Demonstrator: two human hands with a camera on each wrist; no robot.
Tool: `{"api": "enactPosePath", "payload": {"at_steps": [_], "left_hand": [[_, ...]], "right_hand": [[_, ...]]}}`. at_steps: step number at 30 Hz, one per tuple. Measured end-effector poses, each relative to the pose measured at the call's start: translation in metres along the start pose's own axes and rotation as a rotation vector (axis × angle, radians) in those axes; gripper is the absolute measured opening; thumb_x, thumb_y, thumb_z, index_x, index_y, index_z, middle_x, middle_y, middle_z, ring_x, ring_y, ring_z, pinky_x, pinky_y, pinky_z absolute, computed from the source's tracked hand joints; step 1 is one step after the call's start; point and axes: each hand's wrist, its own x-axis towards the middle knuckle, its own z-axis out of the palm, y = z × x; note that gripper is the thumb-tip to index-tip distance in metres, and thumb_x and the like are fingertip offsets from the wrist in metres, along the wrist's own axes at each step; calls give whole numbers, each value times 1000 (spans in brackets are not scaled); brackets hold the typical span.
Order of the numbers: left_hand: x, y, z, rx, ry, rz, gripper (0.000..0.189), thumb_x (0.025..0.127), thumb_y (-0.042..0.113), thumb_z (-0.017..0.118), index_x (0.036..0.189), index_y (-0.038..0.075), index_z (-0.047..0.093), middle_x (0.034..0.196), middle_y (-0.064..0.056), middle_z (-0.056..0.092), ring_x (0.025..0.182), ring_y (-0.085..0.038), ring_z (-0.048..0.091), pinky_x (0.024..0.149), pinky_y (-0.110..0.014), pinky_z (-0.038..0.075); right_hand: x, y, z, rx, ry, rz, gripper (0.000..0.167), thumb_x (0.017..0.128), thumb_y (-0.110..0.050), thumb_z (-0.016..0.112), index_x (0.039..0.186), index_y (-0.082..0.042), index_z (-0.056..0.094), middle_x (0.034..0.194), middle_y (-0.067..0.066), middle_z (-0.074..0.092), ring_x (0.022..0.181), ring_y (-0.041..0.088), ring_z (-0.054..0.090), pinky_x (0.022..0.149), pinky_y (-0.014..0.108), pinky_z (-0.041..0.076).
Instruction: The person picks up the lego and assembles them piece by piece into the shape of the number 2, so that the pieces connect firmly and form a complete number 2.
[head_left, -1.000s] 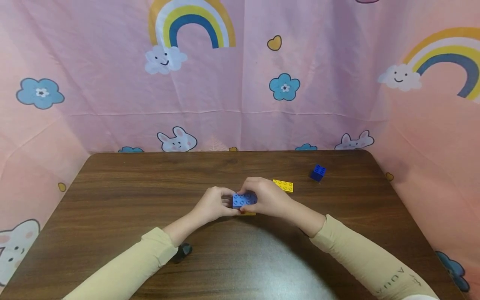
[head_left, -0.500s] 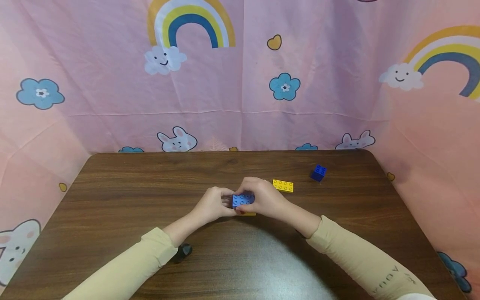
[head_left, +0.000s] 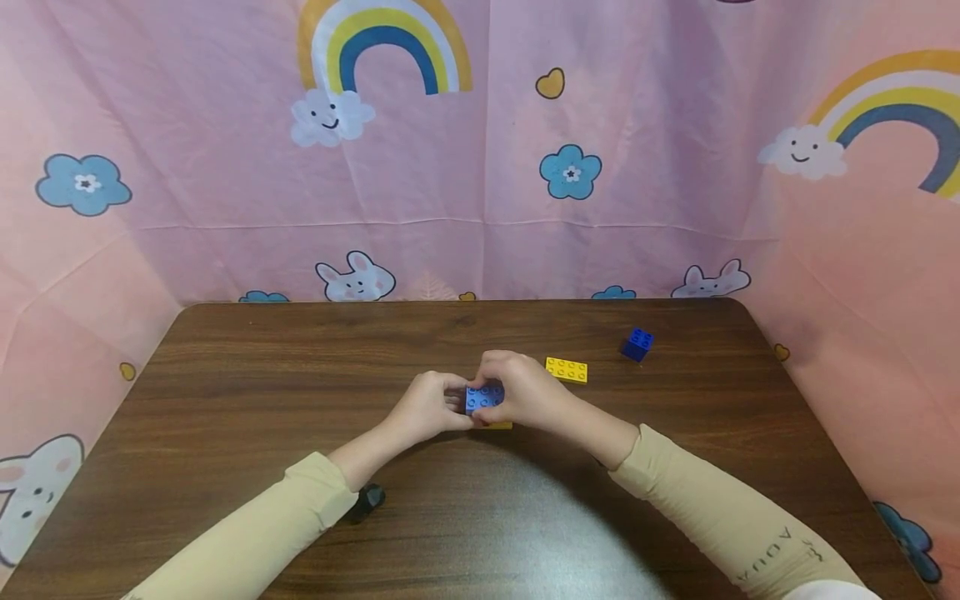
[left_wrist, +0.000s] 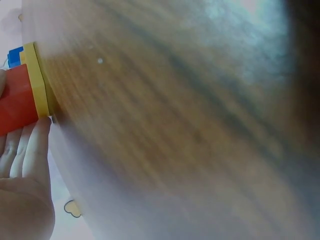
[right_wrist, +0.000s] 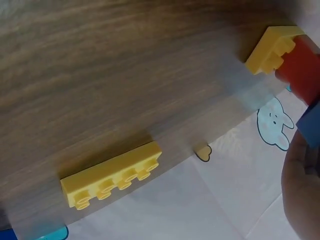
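In the head view, a light blue toy building brick [head_left: 480,400] tops a small stack, and my right hand [head_left: 532,396] pinches it between thumb and fingers. Under it is a red brick [left_wrist: 17,97], clearest in the left wrist view. A flat yellow brick [left_wrist: 40,85] forms the base on the table. My left hand [head_left: 423,408] holds the stack from the left, thumb in front and fingers behind the red brick. The right wrist view has the blue brick [right_wrist: 311,125] against the red one, studs of the yellow base showing beside them. My fingers hide part of the stack.
Just right of my right hand lies another flat yellow brick [head_left: 567,370]. A dark blue brick [head_left: 638,344] sits farther back on the right of the wooden table [head_left: 247,358]. Beside my left sleeve is a small black object [head_left: 367,502]. A pink patterned cloth [head_left: 420,167] hangs behind.
My right hand has shifted slightly left over the light blue brick, covering more of its right end. The left hand stays in place, and the loose bricks have not moved.
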Motion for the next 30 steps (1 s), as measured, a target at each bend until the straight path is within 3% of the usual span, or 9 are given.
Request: {"api": "enactPosePath", "payload": {"at_steps": [5,9,17,30], "left_hand": [[1,0,0,-12,-8,-12,37,84,-1,86,118,-10,74,118,-27,77,110,-37,78,88,-31,66],[1,0,0,-14,-6,-7,37,84,-1,87,118,-10,74,117,-27,77,108,-38,78,87,-30,66],[0,1,1,-8,-5,6,39,84,4,89,117,-10,75,114,-26,78,105,-35,80,86,-28,66],[-1,0,1,-18,3,-27,40,84,5,90,118,-9,74,120,-27,76,112,-39,77,91,-33,66]], "right_hand": [[0,-1,0,-14,7,3,25,79,-18,95,96,-9,78,94,-1,70,84,11,61,73,18,53],[-3,1,3,-25,30,9,27,81,-21,94,100,-10,80,97,-1,72,90,12,64,79,23,57],[-15,9,12,63,80,20,34,84,-20,93,114,-11,80,107,1,75,99,14,65,89,29,59],[-26,16,3,143,58,0,38,87,-14,90,123,-11,78,116,3,76,106,16,69,94,30,60]]}}
